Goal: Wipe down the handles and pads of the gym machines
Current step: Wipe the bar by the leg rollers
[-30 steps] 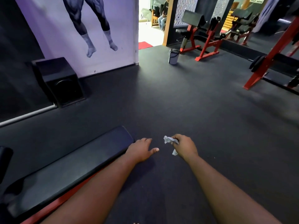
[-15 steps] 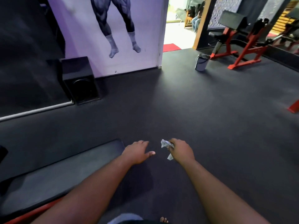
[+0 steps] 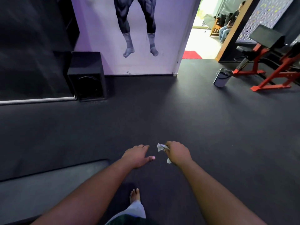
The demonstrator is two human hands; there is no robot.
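A person steps away from the black bench pad [image 3: 53, 179], which has slid to the lower-left corner of view since a second ago, suggesting that pad is finished and another machine comes next. Both arms stretch forward over the dark rubber floor [image 3: 162, 114]. The right hand [image 3: 177, 153] grips a crumpled white wipe [image 3: 160, 147]; the left hand [image 3: 138, 155] is empty, fingers loosely spread. Red-framed machines [image 3: 266, 65] and a small bucket [image 3: 221, 77] wait at the floor's far right edge.
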